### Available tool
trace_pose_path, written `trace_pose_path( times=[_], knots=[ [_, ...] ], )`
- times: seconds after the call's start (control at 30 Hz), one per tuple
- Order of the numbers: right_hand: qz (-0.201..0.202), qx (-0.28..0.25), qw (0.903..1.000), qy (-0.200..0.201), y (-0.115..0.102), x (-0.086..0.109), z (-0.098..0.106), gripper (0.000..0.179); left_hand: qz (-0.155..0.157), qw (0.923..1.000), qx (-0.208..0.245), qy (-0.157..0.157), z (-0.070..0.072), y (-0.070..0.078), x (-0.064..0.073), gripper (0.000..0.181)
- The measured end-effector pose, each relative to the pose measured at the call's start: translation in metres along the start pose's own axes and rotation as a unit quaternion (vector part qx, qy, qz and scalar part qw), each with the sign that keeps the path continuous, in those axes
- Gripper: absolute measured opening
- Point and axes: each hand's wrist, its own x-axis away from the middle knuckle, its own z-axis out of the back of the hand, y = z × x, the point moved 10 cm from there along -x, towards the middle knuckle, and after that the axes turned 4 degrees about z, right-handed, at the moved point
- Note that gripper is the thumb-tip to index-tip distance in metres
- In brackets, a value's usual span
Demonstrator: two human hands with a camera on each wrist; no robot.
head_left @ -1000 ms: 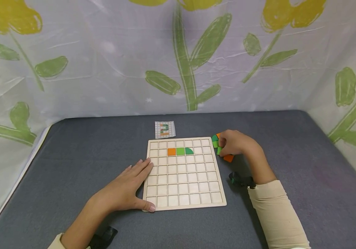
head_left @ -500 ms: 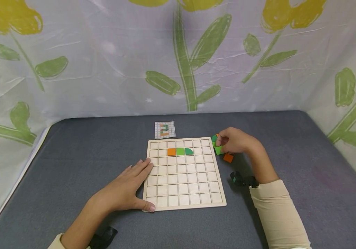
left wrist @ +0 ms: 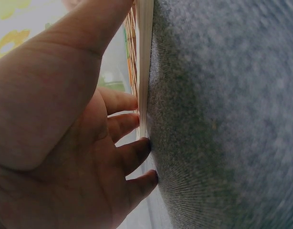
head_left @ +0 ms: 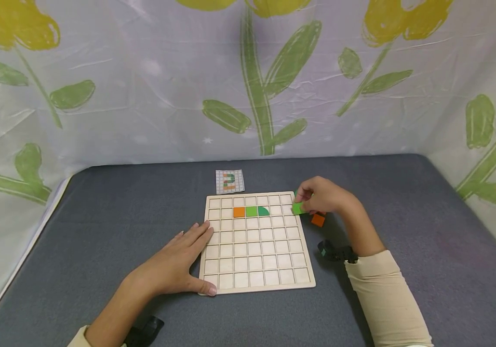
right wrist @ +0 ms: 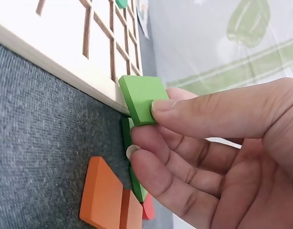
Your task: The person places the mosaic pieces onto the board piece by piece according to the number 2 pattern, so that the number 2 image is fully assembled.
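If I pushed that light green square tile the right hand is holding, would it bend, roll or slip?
The light green square tile looks stiff, its edges straight in the right hand. Flat and square-cornered, it would probably slide rather than roll. Its smooth-looking face might be slightly slippery.

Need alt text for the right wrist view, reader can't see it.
A right hand holds a green square tile in a thumb-and-finger grip, close to the edge of a pale wooden grid board. Two orange tiles and some partly hidden green pieces lie on grey cloth; behind hangs a whitish sheet with green leaf shapes.
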Motion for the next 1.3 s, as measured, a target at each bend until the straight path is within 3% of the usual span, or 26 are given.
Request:
trace_pose_path(
  times=[0.93,1.3],
  knots=[
    [0.003,-0.039,0.9992,-0.009,-0.027,-0.014,-0.030,0.009,0.005,1.0000,-0.002,-0.003,-0.002,-0.002,-0.001,0.129],
    [0.014,-0.068,0.9975,0.010,-0.037,-0.019,-0.043,0.011,0.000,1.0000,-0.003,0.002,-0.001,-0.001,-0.001,0.129]
  ],
)
